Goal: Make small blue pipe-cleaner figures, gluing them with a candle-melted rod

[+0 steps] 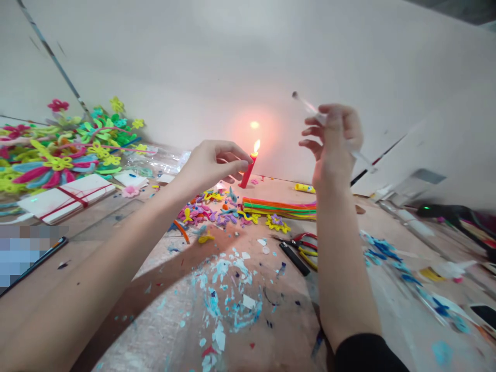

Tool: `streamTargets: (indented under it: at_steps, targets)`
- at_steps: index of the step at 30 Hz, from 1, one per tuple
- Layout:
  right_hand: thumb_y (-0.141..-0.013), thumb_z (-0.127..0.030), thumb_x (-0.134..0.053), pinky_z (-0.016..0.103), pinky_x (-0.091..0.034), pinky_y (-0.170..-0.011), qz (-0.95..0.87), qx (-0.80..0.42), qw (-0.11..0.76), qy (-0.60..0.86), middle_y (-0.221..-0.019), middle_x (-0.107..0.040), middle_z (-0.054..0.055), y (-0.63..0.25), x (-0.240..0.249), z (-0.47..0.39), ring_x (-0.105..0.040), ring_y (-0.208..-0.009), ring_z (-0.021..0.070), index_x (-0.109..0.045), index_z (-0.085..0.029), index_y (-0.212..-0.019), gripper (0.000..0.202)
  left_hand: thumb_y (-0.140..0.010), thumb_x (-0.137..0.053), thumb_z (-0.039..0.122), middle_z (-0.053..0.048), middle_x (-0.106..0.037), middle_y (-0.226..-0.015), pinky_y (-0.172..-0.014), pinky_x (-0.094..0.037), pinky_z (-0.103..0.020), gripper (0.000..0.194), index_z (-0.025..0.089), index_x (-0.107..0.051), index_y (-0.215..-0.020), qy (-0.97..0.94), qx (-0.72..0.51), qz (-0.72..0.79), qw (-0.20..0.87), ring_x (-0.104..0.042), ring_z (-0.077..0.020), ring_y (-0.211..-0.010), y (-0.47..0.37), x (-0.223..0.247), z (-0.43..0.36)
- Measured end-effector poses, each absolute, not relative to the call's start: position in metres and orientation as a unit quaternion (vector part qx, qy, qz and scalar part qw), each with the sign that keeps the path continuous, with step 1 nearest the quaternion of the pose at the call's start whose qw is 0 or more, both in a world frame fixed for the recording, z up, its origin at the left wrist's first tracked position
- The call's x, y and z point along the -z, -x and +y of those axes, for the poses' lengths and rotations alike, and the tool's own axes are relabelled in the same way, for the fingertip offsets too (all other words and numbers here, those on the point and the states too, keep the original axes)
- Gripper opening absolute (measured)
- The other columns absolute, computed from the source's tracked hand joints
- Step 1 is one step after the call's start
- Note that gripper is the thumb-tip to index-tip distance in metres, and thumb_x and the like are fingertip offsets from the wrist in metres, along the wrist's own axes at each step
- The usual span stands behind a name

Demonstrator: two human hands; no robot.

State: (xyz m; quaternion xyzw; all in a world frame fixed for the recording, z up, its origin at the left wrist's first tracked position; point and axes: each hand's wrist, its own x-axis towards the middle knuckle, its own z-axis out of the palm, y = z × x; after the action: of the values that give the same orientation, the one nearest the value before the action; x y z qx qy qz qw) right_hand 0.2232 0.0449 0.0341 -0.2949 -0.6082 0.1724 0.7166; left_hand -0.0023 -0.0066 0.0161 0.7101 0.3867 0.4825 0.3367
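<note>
A lit red candle [248, 170] leans slightly at the back of the table, its flame burning. My left hand [222, 161] is beside it, thumb and fingertips close together near the candle's top; whether they touch it or pinch something small is unclear. Raised to the right of the flame, my right hand [333, 129] holds a thin clear stick [308, 107] with a dark tip between thumb and fingers. The stick is blurred and points up to the left. Small coloured fuzzy pieces [201, 211] lie below my left hand.
Fuzzy flowers [58, 163] pile up at the left, near a white box [72, 196] with red bands. Coloured fuzzy strips [279, 207], red-handled pliers [304, 242] and a black bar [294, 258] lie centrally. Blue-white flakes [222, 294] cover the front. Blue pieces [383, 248] lie right.
</note>
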Motion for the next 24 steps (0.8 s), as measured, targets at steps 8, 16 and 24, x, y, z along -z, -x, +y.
streamTargets:
  at_steps: [8, 16, 24]
  targets:
    - [-0.093, -0.036, -0.061, 0.034, -0.053, -0.089, -0.79, -0.108, 0.534, 0.283, -0.096, -0.072, 0.005, -0.204, -0.037, -0.014, -0.069, -0.097, 0.0163, -0.057, -0.022, -0.083, 0.018, -0.079, -0.068, 0.023, -0.007, -0.075, -0.079, -0.065, -0.058, -0.027, 0.015, 0.014, -0.073, -0.09, -0.718, -0.459, 0.365, 0.375, -0.072, -0.0162, -0.07, -0.008, -0.013, -0.016]
    - [-0.083, -0.029, -0.073, 0.029, -0.05, -0.062, -0.813, -0.181, 0.437, 0.339, -0.081, -0.07, 0.001, -0.23, -0.01, -0.054, -0.066, -0.073, 0.014, -0.038, -0.024, -0.071, 0.037, -0.081, -0.069, 0.026, -0.003, -0.071, -0.071, -0.061, -0.054, -0.023, 0.011, 0.016, -0.072, -0.085, -0.739, -0.359, 0.326, 0.467, -0.067, -0.0111, -0.063, -0.026, 0.011, -0.044]
    - [-0.087, -0.036, -0.069, 0.027, -0.036, -0.051, -0.865, -0.147, 0.324, 0.354, -0.069, -0.054, -0.003, -0.241, -0.017, -0.1, -0.049, -0.058, 0.0099, -0.05, -0.021, -0.074, 0.028, -0.081, -0.069, 0.029, -0.003, -0.072, -0.076, -0.067, -0.056, -0.025, 0.014, 0.015, -0.071, -0.084, -0.717, -0.275, 0.305, 0.563, -0.07, -0.013, -0.07, -0.038, 0.029, -0.082]
